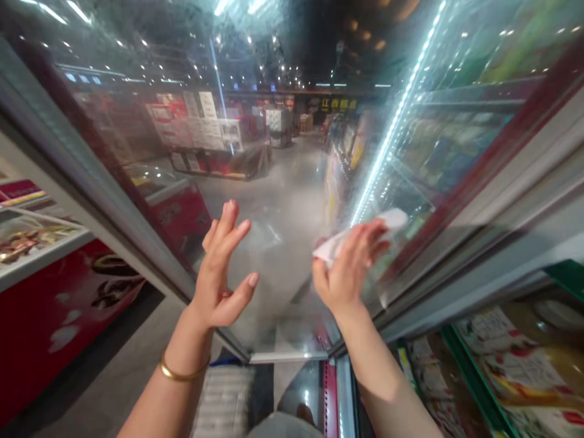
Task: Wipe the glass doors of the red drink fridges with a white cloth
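A tall glass door [283, 243] in a pale metal frame fills the middle of the view, with reflections of lights and shelves in it. My left hand [223, 271], with a gold bangle on its wrist, is raised before the glass, fingers apart and holding nothing. To its right, my right hand [349, 264] has its fingers over a folded white cloth or tissue [395, 219], which lies between the hand and the glass. Whether the left fingertips touch the glass cannot be made out.
At the left stands a red-sided display case [68, 322] with packaged goods on top. Green-edged shelves [477, 380] with packages are at the lower right. A striped light-coloured mat or cloth [225, 398] lies below the door.
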Demonstrator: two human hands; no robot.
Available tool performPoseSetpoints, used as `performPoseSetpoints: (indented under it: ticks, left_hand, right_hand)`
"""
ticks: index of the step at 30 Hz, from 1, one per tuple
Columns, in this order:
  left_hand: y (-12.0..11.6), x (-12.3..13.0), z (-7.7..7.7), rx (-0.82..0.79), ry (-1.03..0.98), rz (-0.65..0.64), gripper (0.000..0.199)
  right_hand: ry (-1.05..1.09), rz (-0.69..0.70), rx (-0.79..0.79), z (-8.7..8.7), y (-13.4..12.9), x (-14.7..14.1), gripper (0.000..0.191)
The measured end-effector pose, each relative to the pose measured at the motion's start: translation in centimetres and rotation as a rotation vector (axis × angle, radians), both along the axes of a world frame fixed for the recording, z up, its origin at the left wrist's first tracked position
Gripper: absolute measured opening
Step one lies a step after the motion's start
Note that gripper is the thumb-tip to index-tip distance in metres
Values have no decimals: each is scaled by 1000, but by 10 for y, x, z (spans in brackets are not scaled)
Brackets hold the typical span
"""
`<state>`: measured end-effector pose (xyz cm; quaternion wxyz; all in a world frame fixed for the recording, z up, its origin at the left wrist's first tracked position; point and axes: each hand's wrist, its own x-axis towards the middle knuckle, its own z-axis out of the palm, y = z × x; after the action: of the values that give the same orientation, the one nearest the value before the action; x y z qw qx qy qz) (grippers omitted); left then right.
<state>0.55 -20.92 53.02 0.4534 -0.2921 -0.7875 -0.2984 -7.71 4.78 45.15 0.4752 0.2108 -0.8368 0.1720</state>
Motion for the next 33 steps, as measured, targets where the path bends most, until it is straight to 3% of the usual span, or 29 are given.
performPoseSetpoints:
  ticks: [3, 5, 7, 10, 14, 18, 21, 24, 27, 30, 33]
  left_hand:
    - [-9, -14, 9, -41, -45, -77, 76]
    - [-15, -24, 15, -97, -60, -105, 76]
    - [-21, -34, 20, -158, -63, -120, 78]
    - [-27, -52, 26, -221, -64, -125, 80]
    - [-27, -84, 32, -245, -82, -120, 81]
    - [-29, -115, 31, -273, -90, -119, 83]
    - [-39, -127, 9, -248, -70, -112, 83]
    - [-49, -134, -30, -186, -73, -59, 82]
    - [-47, -148, -68, -127, -74, 17, 80]
    - [-33, -165, -92, -67, -24, 90, 80]
    - [-23, -174, -120, -30, 38, 149, 82]
  right_hand:
    - [114, 83, 238, -17, -39, 4, 93]
    - [138, 107, 348, -35, -38, 5, 81]
    - [82, 26, 321, -47, -18, 2, 73]
    - [18, -155, 176, -44, 8, -9, 71]
    - [-59, -193, 105, -35, -12, -21, 77]
    - [-138, -95, 267, -52, -24, -27, 62]
    - [-108, -187, 255, -64, 3, -33, 54]
    - [-39, -307, 124, -67, 14, -46, 61]
    - [26, -323, 86, -73, -19, -62, 65]
    - [143, -172, 237, -97, -59, -74, 58]
    - [215, -75, 368, -135, -53, -72, 57]
